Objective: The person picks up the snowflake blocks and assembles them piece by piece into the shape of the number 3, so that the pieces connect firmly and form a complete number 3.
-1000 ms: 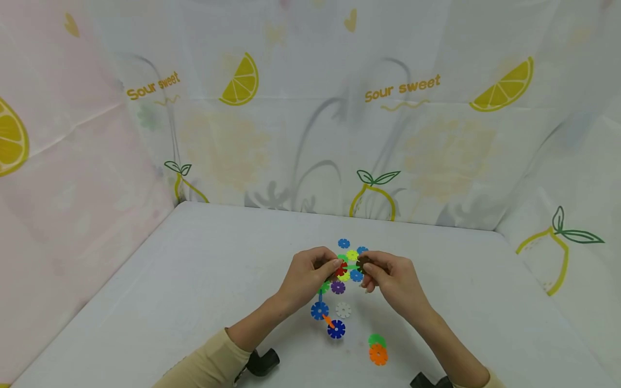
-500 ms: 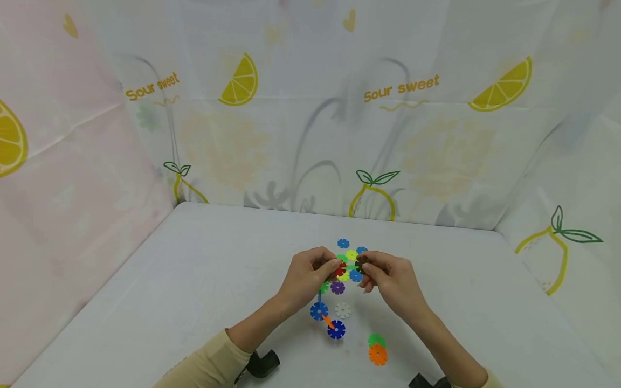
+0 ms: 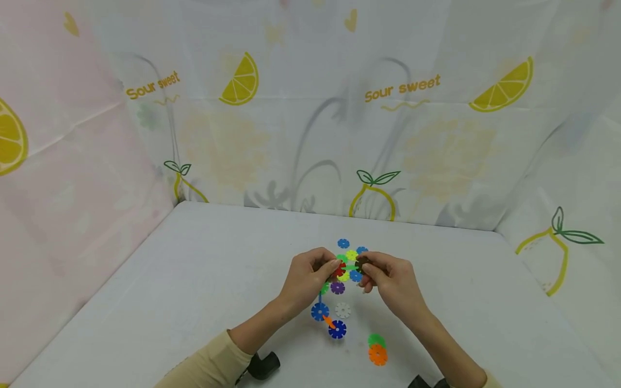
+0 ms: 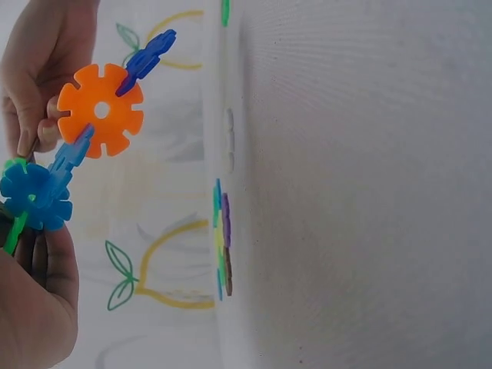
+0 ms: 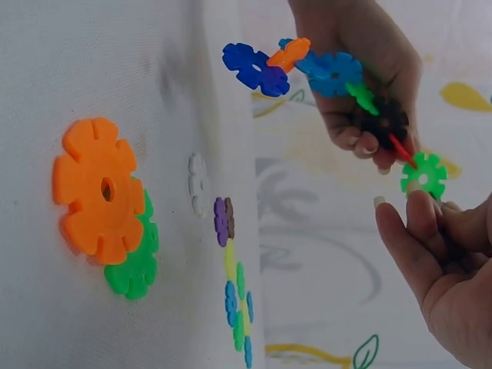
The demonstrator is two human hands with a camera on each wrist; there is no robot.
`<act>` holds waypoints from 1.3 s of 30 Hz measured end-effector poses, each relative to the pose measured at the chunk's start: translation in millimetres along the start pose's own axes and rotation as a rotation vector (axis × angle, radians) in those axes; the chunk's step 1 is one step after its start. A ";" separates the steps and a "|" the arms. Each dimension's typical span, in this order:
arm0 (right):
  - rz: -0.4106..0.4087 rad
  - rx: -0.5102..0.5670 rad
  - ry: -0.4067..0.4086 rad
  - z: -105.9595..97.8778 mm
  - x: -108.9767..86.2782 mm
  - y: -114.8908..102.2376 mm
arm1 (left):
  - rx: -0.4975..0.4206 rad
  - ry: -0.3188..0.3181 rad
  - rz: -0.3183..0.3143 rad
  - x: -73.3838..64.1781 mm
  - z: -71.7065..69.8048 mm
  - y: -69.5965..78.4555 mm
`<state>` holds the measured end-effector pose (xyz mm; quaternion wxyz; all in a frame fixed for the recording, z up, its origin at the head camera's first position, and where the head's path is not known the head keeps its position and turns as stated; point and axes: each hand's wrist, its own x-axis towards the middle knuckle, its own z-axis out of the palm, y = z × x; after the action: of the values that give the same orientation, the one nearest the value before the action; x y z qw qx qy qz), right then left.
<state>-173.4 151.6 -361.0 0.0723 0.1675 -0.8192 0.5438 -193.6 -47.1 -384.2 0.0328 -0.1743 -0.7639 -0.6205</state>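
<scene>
My left hand (image 3: 306, 277) pinches a red slotted disc (image 3: 342, 269) in a chain of interlocking plastic snowflake discs, held above the table. My right hand (image 3: 395, 277) pinches a dark brown disc (image 3: 361, 263) at the chain's other end. Between the two hands, a green disc (image 5: 423, 177) joins on in the right wrist view. Below my left hand hang a blue disc (image 3: 319, 311), an orange disc (image 4: 102, 110) and a dark blue disc (image 3: 337, 329). A blackish disc (image 5: 384, 117) lies against my left fingers. My fingers partly hide the joints.
Loose discs lie on the white table (image 3: 194, 280): a white one (image 3: 342, 310), a purple one (image 3: 337, 288), and several blue, yellow and green ones behind the hands. An orange disc (image 3: 378, 354) overlaps a green one nearer me. A patterned cloth backdrop (image 3: 310, 134) stands behind.
Both hands keep their grip and stay almost in place. The hanging dark blue end of the chain has shifted very slightly to the right.
</scene>
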 end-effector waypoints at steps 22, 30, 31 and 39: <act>-0.100 0.000 0.065 7.7 -2.7 4.2 | 0.014 0.046 0.060 -2.7 0.5 -0.9; -0.104 -0.006 0.098 12.0 -4.4 4.7 | -0.003 0.061 0.059 -3.4 1.7 -2.6; -0.107 -0.010 0.102 12.2 -4.6 4.9 | -0.009 0.059 0.059 -3.4 1.7 -2.5; -0.102 0.024 0.092 7.6 -2.1 3.5 | -0.032 0.037 0.063 -2.7 -0.2 3.4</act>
<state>-172.2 146.3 -367.7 0.1353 0.1848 -0.7989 0.5561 -190.0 -47.3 -381.7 0.0637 -0.1874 -0.7474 -0.6342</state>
